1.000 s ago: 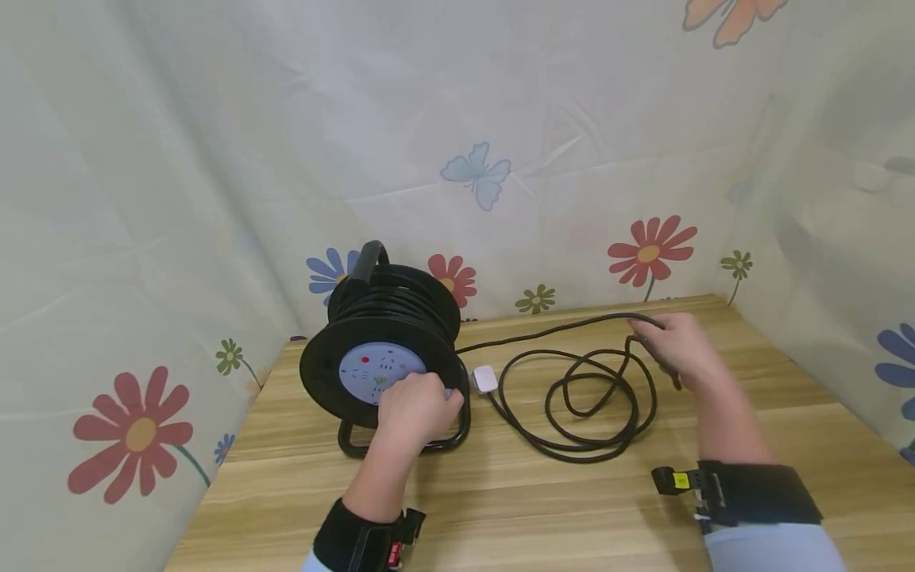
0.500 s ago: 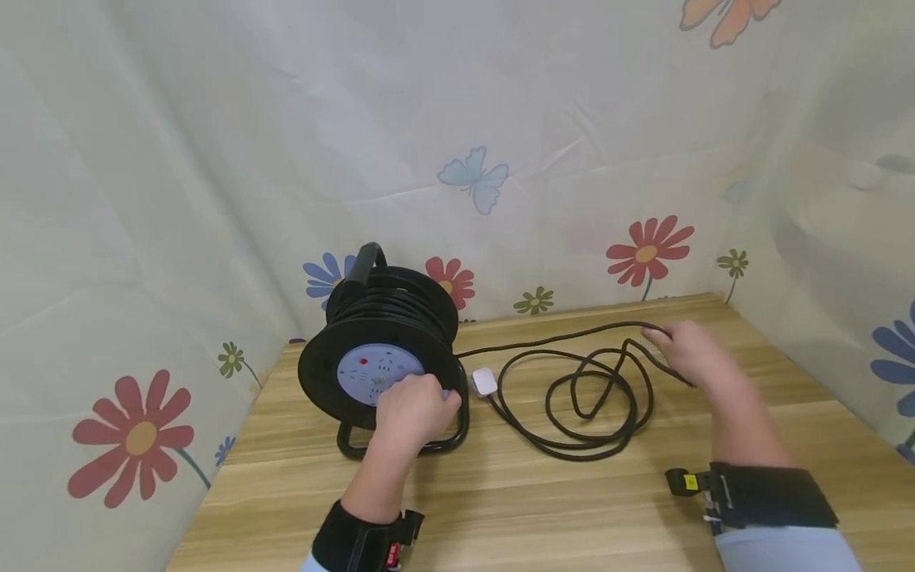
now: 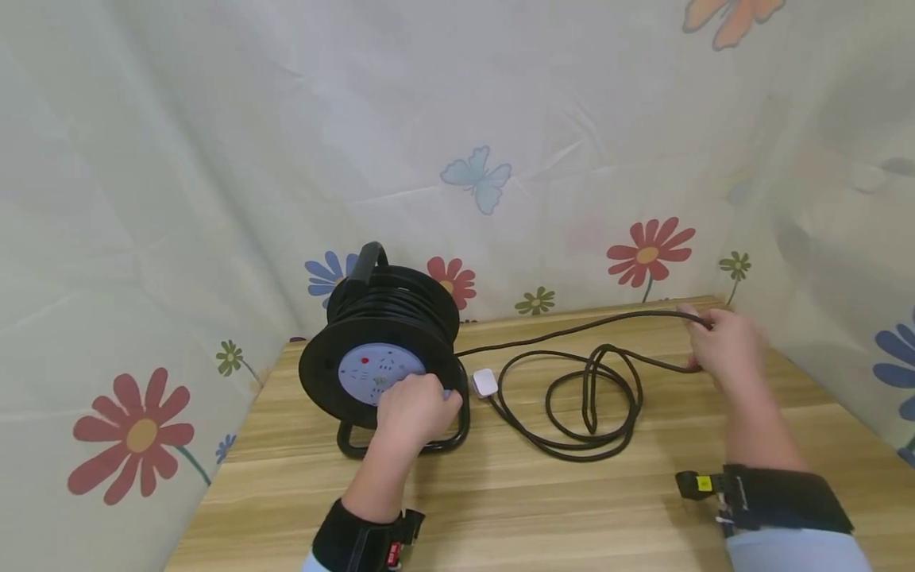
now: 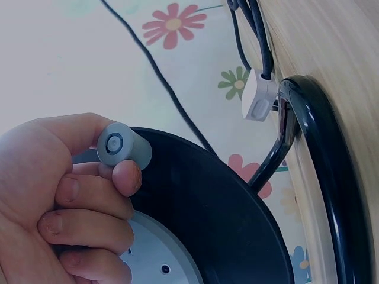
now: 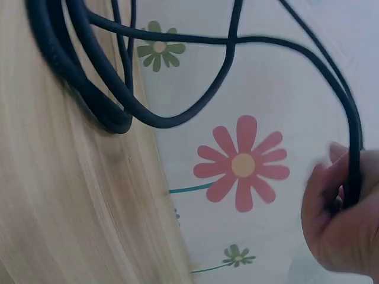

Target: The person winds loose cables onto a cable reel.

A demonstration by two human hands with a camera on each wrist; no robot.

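"What's under it all?"
"A wooden table with pale grain, pushed into a corner."
"And behind?"
"A light curtain printed with red flowers, a blue butterfly and small green blooms, hanging on three sides."

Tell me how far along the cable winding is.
Done: much black cable already sits wound on the reel. In hand: the left hand pinches the grey crank knob on the reel's face, while the right hand grips the loose cable. Left: several loops and the white plug lie on the wooden table, unwound.
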